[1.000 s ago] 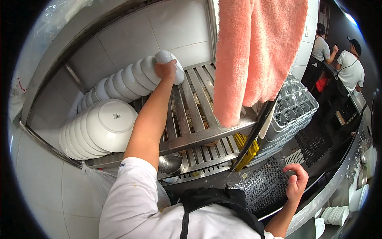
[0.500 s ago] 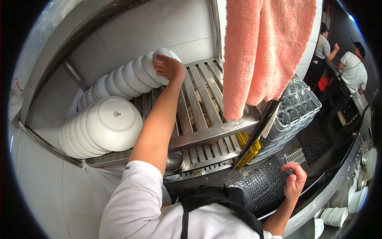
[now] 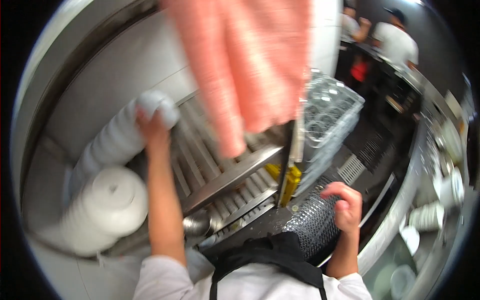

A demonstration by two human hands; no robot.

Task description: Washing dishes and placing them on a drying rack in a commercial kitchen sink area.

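A row of white bowls (image 3: 112, 135) leans on edge along the tiled wall, on a slatted metal rack (image 3: 192, 150). At the row's right end my left hand (image 3: 151, 126) is on the endmost bowl (image 3: 167, 111); motion blurs the fingers, which seem wrapped over its side. Below my left forearm's level, to its left, white plates (image 3: 117, 200) stand on edge in a stack. My right hand (image 3: 346, 207) hangs in the air at the right, away from the rack. Its fingers curl loosely, apart from the thumb, and hold nothing.
A pink towel (image 3: 250, 65) hangs in front of the rack. Right of it stand stacked glass crates (image 3: 330, 110) beside a yellow object (image 3: 290, 182). A metal counter with dishes (image 3: 426, 216) and a water-filled sink curves along the right. Two people (image 3: 397, 42) work at the far right.
My view has swung to the right, so the rack, towel and crates sit further left. My left hand stays at the endmost bowl. My right hand keeps its loose curl.
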